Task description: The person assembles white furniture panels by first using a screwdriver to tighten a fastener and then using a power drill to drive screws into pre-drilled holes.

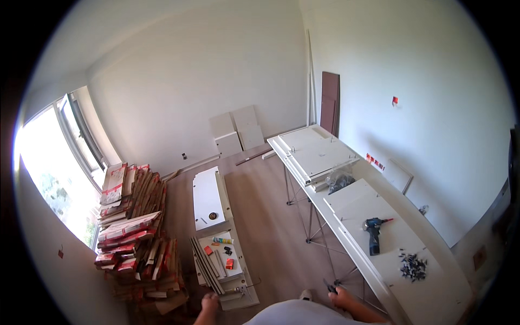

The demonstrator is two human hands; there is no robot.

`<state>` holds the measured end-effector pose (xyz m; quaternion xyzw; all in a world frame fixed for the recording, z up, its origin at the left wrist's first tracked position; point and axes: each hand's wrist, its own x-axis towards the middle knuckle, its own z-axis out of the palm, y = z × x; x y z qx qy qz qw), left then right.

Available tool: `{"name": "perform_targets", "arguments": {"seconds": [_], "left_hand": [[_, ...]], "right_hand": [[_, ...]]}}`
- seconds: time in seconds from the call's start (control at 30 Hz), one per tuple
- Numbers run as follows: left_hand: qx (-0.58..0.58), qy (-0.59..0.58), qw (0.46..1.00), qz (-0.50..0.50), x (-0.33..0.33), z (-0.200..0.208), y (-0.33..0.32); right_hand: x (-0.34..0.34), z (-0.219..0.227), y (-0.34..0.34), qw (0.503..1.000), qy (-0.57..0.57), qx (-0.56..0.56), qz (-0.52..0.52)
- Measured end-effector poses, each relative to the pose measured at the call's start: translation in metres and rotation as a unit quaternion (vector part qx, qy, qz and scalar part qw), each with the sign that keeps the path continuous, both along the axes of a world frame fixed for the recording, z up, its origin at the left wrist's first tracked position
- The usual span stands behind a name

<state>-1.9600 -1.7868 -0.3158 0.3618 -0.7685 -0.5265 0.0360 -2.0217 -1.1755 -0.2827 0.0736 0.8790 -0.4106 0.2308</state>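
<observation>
My right hand (343, 298) is closed around a small dark hand tool (330, 286) that points away from me; its exact kind is hard to make out. It is low beside the white panel-topped workbench (387, 276). My left hand (209, 301) hangs near the close ends of several long narrow strips (205, 265), its fingers too small and hidden to read. On the bench, a blue-black cordless drill (374, 235) with a red-tipped bit lies on a white panel. A pile of small dark fittings (413, 267) sits near it.
At left, a tall stack of flattened cardboard (135, 216) stands under the window. White boards (208, 189) lie on the wooden floor, bearing a tape roll (213, 216), a spray can (222, 240) and red boxes (229, 264). Brown panels (329, 103) lean on the far wall.
</observation>
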Motion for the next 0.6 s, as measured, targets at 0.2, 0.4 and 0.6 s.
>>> {"name": "perform_targets", "arguments": {"seconds": [0.2, 0.4, 0.6], "left_hand": [[-0.008, -0.252, 0.956, -0.152, -0.078, -0.025, 0.053], [-0.007, -0.309, 0.930, -0.201, -0.222, -0.018, 0.022], [-0.099, -0.317, 0.895, -0.299, -0.404, -0.031, -0.087]], "right_hand": [[-0.209, 0.076, -0.058, 0.997, 0.050, 0.022, 0.048], [-0.375, 0.078, -0.091, 0.999, 0.046, 0.018, 0.012], [-0.470, 0.111, -0.144, 0.991, -0.064, 0.015, -0.114]]}}
